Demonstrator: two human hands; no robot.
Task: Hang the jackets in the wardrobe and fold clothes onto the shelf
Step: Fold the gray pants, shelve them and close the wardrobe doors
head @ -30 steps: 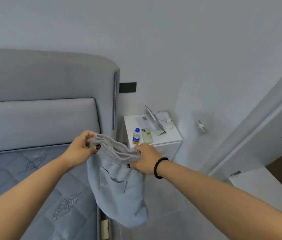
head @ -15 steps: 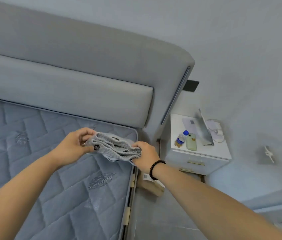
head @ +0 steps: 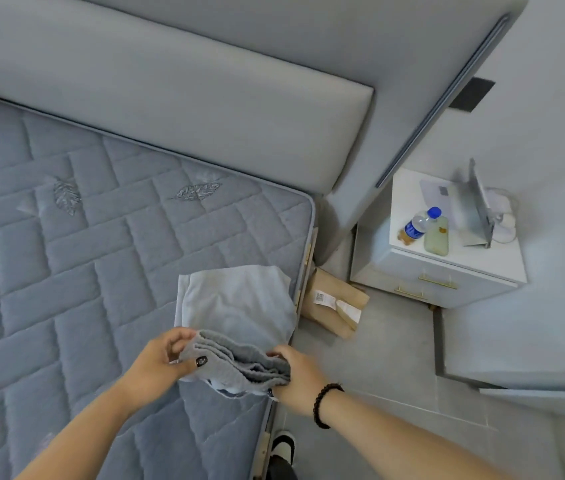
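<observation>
A pair of light blue shorts [head: 239, 303] with a grey ribbed waistband lies partly on the quilted mattress [head: 83, 271], near its right edge. Both hands hold the waistband just above the mattress. My left hand [head: 161, 363] pinches its left end, thumb on top. My right hand [head: 294, 374], with a black bead bracelet on the wrist, grips its right end. The leg part of the shorts spreads flat on the mattress beyond the hands. No wardrobe, shelf or jacket is in view.
A padded grey headboard [head: 204, 116] runs behind the mattress. A white nightstand [head: 447, 265] at the right carries a water bottle [head: 419, 225], a phone and a tablet stand. A brown package [head: 338, 306] lies on the floor beside the bed. My shoe [head: 282, 448] stands below.
The shorts hung in the air from both hands; now they are lowered, their legs laid out on the mattress. The view has tilted down and left toward the bed.
</observation>
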